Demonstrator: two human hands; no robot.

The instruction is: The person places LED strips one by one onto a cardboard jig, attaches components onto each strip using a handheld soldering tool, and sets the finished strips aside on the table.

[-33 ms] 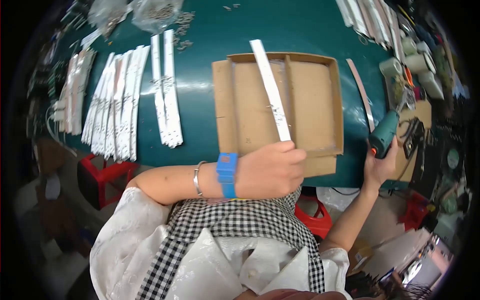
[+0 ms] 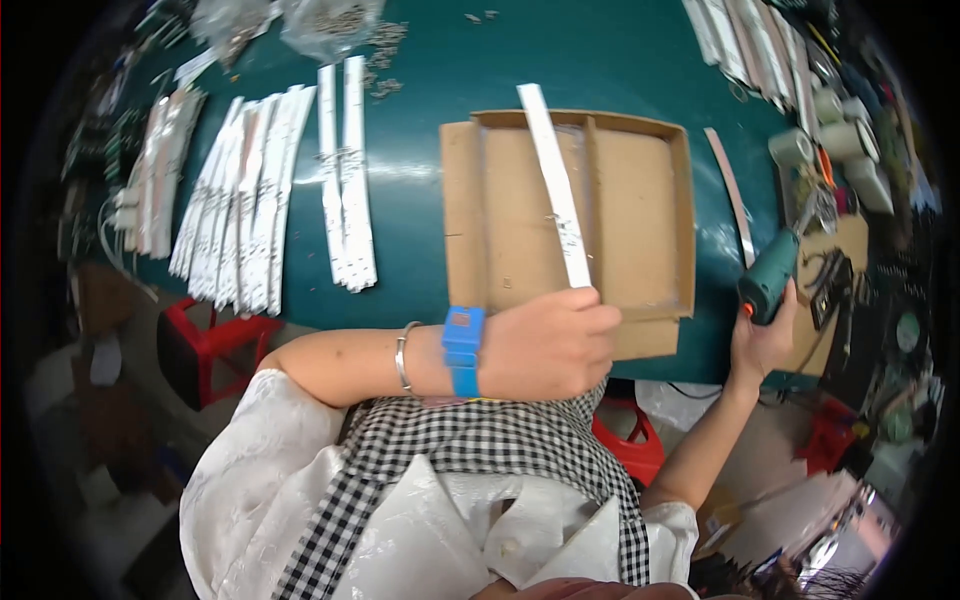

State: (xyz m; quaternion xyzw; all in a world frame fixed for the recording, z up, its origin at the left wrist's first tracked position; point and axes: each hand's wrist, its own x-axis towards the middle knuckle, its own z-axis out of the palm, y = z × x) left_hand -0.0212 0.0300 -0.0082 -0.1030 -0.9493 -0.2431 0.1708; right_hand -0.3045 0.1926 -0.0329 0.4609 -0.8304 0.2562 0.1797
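Observation:
My left hand [image 2: 550, 345] is closed on the near end of a long white strip [image 2: 555, 185] with small dark marks and thin wire-like bits along it. The strip slants up and away over a shallow brown cardboard box [image 2: 684, 220] that has a divider inside. My left fingertips are partly hidden under the hand. At the right, my right hand [image 2: 763, 345] is wrapped round a green hand-held power tool [image 2: 770, 275] with an orange spot at its near end. The tool points away from me, near a thin pinkish strip [image 2: 728, 185] on the table.
Two white strips [image 2: 355, 190] and a fanned row of more strips [image 2: 250, 200] lie at the left of the green table [image 2: 440, 60]. Clear bags [image 2: 330, 20] and loose small metal parts [image 2: 385, 45] are at the far left. White rolls [image 2: 845, 140] stand at the right.
The view has shifted slightly, so everything on the table appears a little further right. Both hands keep their hold on the strip and the tool.

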